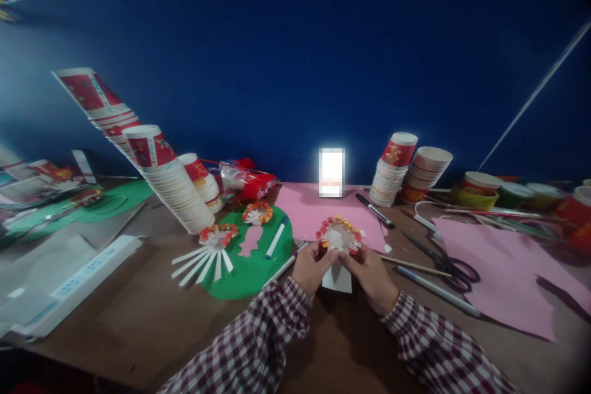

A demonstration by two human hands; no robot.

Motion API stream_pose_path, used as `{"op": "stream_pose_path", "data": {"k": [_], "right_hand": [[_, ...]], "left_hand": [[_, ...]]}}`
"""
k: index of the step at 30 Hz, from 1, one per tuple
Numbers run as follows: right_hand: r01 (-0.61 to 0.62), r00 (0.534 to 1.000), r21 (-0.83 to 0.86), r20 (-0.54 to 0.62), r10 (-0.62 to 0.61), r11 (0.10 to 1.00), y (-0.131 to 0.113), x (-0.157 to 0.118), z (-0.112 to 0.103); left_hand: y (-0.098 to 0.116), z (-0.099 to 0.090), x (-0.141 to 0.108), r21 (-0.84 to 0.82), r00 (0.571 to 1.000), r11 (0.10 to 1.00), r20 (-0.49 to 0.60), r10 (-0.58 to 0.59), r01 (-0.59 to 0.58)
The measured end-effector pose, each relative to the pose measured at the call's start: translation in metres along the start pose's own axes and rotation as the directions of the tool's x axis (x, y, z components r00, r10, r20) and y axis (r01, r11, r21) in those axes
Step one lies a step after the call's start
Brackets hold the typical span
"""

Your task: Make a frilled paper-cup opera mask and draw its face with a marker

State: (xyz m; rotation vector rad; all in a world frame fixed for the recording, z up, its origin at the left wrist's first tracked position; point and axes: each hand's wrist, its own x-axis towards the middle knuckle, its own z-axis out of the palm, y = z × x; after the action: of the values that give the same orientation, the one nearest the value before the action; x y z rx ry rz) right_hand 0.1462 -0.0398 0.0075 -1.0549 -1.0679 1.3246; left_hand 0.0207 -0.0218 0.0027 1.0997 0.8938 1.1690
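Both my hands hold a cut paper cup (340,235) whose rim is folded into red and yellow curls, with a white paper strip (337,278) hanging below. My left hand (311,268) pinches its left lower edge. My right hand (372,276) grips the right lower edge, thumbs close together. To the left, on a round green sheet (235,283), lie another curled cup piece (257,213), a pink paper fish shape (251,240) and a capped marker (277,237). A third cup piece (217,237) has white strips fanned out toward me.
Stacked paper cups (170,191) lean at the left, and more cup stacks (392,172) stand at the back right. Black scissors (455,271), a pen (438,291) and pink paper (503,283) lie right. A power strip (87,274) is left; a bright phone-like screen (331,172) stands behind.
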Motion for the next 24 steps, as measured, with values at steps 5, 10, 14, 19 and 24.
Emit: {"op": "stream_pose_path", "data": {"k": [5,10,14,19,24], "right_hand": [[0.055,0.998,-0.024,-0.002,-0.055,0.998,0.0016,0.0003,-0.0016],[0.054,0.998,-0.064,0.015,-0.053,0.996,0.0016,-0.0021,0.0004],[0.054,0.998,-0.026,0.022,-0.053,0.998,0.0041,-0.0023,0.0],[-0.009,1.0,0.026,0.011,0.008,1.0,0.002,-0.0033,0.0008],[-0.043,0.999,0.045,0.012,0.043,0.998,0.0007,-0.0043,0.0015]], "left_hand": [[-0.0009,0.0013,0.0009,0.041,0.993,0.999,-0.113,0.036,-0.031],[-0.0016,0.0004,0.001,0.102,0.978,0.992,-0.188,0.093,-0.075],[-0.0023,-0.002,0.0002,0.253,0.968,0.962,-0.196,0.157,-0.105],[0.003,0.0002,-0.0018,0.284,0.966,0.947,-0.161,0.203,-0.152],[0.0003,-0.0018,0.003,0.01,0.96,1.0,-0.28,-0.019,0.023]]}}
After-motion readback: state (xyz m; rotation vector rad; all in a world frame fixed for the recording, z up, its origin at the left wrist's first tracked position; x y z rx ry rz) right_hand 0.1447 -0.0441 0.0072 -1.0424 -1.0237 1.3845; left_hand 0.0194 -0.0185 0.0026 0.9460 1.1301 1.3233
